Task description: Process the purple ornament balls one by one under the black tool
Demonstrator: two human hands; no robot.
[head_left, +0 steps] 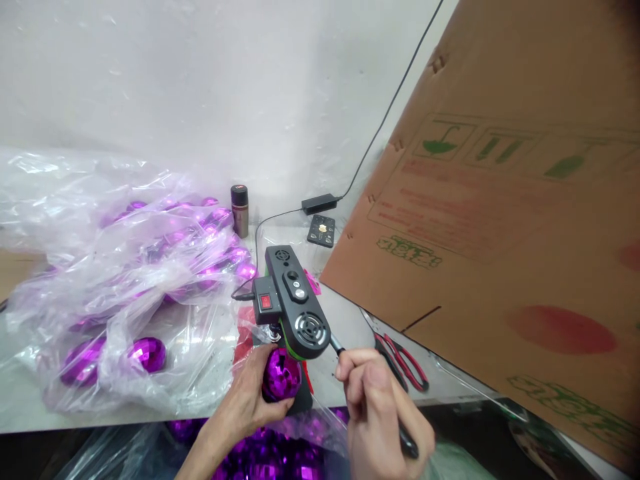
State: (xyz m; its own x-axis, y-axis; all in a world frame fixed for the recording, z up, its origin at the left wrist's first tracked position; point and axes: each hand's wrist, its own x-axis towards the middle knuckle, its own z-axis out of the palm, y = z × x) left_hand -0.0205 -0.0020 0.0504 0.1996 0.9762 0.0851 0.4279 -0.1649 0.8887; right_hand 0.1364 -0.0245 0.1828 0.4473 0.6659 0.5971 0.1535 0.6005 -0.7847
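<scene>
My left hand (pixel 250 393) is closed round a shiny purple mirror-faceted ball (pixel 282 375) at the table's front edge. Above the ball stands a small black machine (pixel 297 300) with round vents, green edging and a side box bearing a red switch. My right hand (pixel 380 413) is wrapped round the black handle (pixel 407 441) of a thin metal rod. The rod's far end meets the right side of the machine; whether it is fixed there is hidden. Red material (pixel 244 333) lies beneath the machine.
Clear plastic bags (pixel 125 260) of purple balls cover the left side, with more balls (pixel 270 460) below the edge. A large cardboard box (pixel 500 220) leans at right, near red-handled scissors (pixel 407 360). Behind stand a spray can (pixel 240 212), power adapter (pixel 320 203) and black card (pixel 321 231).
</scene>
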